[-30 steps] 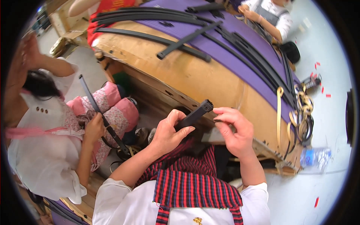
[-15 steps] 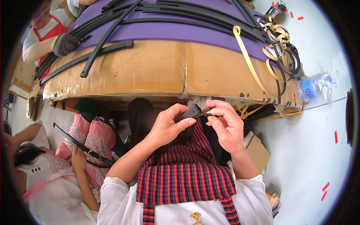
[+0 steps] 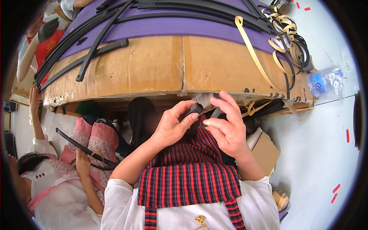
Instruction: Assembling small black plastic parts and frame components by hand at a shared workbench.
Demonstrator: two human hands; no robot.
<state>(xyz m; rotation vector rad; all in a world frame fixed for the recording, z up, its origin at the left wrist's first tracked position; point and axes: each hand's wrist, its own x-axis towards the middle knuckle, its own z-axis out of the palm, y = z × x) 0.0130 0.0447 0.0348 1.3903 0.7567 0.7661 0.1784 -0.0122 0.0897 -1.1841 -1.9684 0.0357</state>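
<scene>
My left hand (image 3: 174, 123) pinches the end of a black strip (image 3: 197, 108) between thumb and fingers, in front of the table's near edge. Most of that strip is hidden by the hand and the dark background. Just to its right, my right hand (image 3: 230, 128) has its thumb and fingers spread apart, away from the strip end. A small dark grey piece (image 3: 216, 112) shows in the gap between those fingers; whether it touches them I cannot tell. Below both hands hangs my red, black and blue striped apron (image 3: 188, 186).
A cardboard-covered table (image 3: 142, 65) bears a purple sheet (image 3: 153, 28) with several long black strips. Coiled cream and black bands (image 3: 285, 42) lie at its right, beside a clear plastic bottle (image 3: 325, 82). A seated co-worker (image 3: 57, 184) at left holds a black strip; another stands beyond.
My right hand has opened and moved slightly away from the strip end in my left hand. The standing co-worker's gloved hand has lifted off the strips; the seated co-worker's other arm now reaches toward the table.
</scene>
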